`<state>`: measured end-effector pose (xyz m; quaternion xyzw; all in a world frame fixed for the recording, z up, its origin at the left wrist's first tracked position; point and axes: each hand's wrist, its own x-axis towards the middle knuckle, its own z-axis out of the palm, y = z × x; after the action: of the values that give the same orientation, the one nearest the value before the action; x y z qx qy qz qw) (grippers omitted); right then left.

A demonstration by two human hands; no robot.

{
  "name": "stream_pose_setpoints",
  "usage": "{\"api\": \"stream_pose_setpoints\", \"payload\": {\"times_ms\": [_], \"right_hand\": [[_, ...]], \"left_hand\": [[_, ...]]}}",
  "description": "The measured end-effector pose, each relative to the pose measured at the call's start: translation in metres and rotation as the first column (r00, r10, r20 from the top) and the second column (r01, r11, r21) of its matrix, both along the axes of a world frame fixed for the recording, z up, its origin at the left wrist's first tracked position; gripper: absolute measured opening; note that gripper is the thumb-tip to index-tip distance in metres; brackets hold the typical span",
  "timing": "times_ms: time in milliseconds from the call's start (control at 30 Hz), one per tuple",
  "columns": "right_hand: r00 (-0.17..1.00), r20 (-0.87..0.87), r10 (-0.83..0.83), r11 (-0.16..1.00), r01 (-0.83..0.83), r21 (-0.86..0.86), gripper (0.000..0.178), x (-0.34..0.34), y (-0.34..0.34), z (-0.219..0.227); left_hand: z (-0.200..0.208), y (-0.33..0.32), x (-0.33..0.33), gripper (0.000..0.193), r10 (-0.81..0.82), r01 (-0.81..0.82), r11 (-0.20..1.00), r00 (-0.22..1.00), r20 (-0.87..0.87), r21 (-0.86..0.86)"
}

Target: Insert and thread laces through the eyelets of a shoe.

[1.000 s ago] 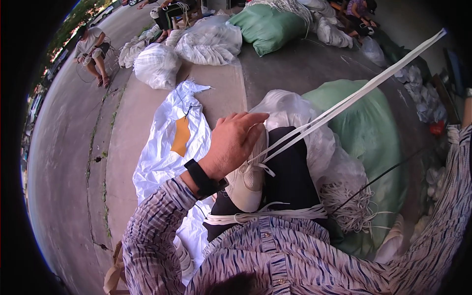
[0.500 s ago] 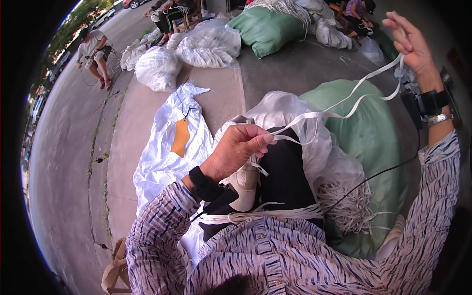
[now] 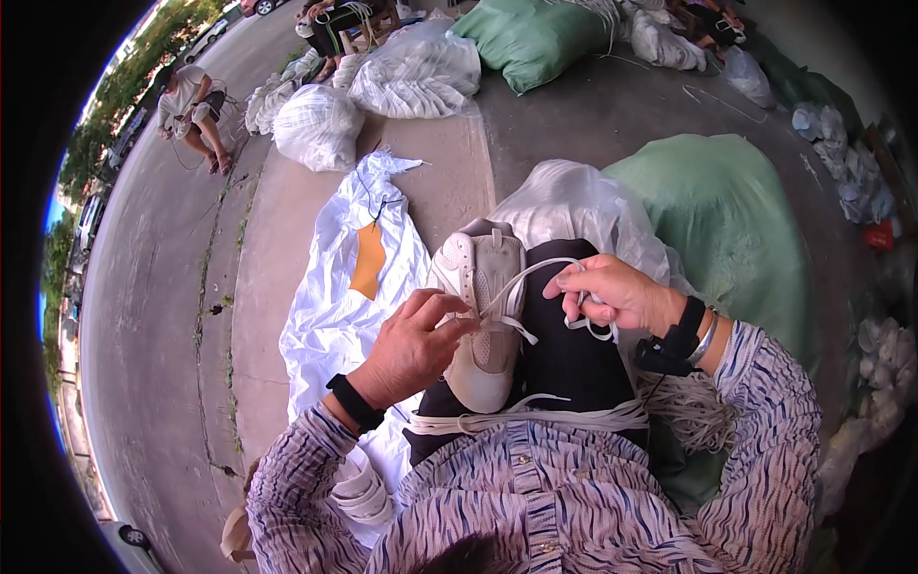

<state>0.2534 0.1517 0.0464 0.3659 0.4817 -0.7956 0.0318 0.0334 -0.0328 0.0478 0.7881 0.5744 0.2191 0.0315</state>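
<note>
A beige and white sneaker lies on my lap, its toe pointing toward me. A flat white shoelace loops from its eyelets over to my right hand, whose curled fingers grip the lace, with loose loops hanging under them. At the shoe's left eyelet edge is my left hand, fingers bent and their tips against the shoe by the lace. What lies between those tips is hidden. More white laces are tied or laid across my waist.
A white sack sheet with an orange patch is spread left of my legs. A clear plastic bag and a green sack stand ahead right, a lace bundle beside me. Filled sacks lie farther off; a person sits far left.
My right hand has come down from the upper right to beside the shoe, still with the lace. My left hand has moved from the stretched lace down to the shoe's left edge.
</note>
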Motion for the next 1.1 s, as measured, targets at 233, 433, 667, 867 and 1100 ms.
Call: {"api": "stream_pose_setpoints", "payload": {"times_ms": [233, 433, 667, 867, 1100], "right_hand": [[0.985, 0.061, 0.163, 0.984, -0.166, 0.06, 0.019, -0.016, -0.031, -0.005], [0.957, 0.106, 0.269, 0.917, -0.289, 0.276, 0.016, -0.022, -0.05, -0.011], [0.953, 0.172, 0.248, 0.897, -0.293, 0.33, 0.022, -0.024, -0.053, -0.011], [0.95, 0.226, 0.216, 0.939, -0.265, 0.217, 0.033, -0.034, -0.06, -0.012], [0.937, 0.252, 0.241, 0.918, -0.305, 0.254, 0.028, -0.034, -0.06, -0.015]], "left_hand": [[-0.037, -0.003, 0.005, 0.02, 0.219, -0.235, 0.971, 0.951, 0.219, 0.049], [-0.061, -0.008, 0.011, 0.027, 0.282, -0.393, 0.919, 0.616, 0.736, -0.023], [-0.008, -0.006, 0.019, 0.037, 0.2, -0.213, 0.977, 0.905, 0.376, -0.007], [-0.016, 0.007, 0.026, 0.032, 0.265, -0.259, 0.964, 0.908, 0.324, -0.062], [-0.005, 0.013, 0.02, 0.024, 0.057, -0.056, 0.998, 0.984, 0.167, -0.008]]}}
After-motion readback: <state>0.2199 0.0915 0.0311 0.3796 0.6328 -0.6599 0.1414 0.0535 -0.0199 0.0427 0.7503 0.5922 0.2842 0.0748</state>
